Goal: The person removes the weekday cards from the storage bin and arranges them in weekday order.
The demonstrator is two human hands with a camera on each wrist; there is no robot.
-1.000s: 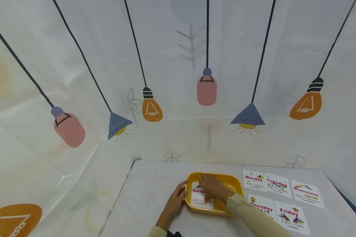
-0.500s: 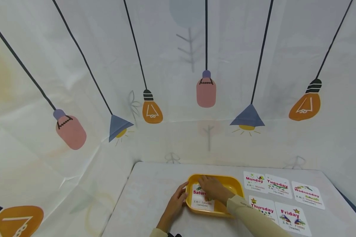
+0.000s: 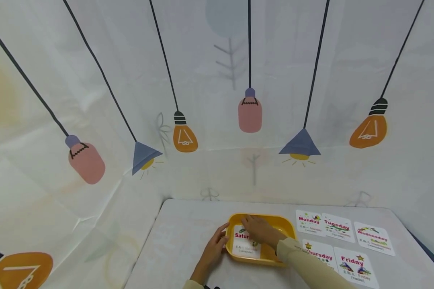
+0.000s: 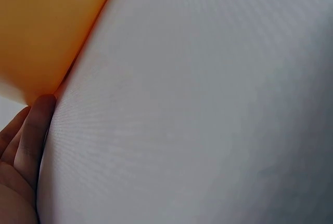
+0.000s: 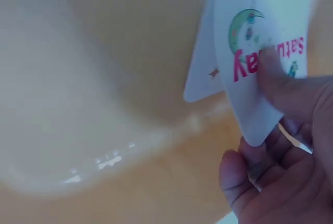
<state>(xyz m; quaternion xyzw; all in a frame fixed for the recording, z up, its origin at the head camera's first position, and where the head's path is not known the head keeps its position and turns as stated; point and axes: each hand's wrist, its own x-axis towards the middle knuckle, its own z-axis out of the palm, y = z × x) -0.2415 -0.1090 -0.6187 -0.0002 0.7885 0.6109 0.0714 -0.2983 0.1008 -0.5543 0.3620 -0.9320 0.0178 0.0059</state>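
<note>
In the head view, a yellow tray lies on the table, with a white Saturday card at its left side. My right hand reaches into the tray. The right wrist view shows its thumb on the printed face of the Saturday card and fingers at the edge behind, pinching and bending it. Another white card with a small star peeks out beneath. My left hand touches the tray's left rim; in the left wrist view its fingertips meet the yellow wall.
Right of the tray lie the Monday, Tuesday and Wednesday cards. Closer in are the Thursday card, partly behind my right sleeve, and the Friday card. A lamp-printed sheet hangs behind the table.
My right thumb has shifted on the Saturday card, and its moon picture now shows beside the hand. The left hand stays at the rim. The head view has tilted slightly.
</note>
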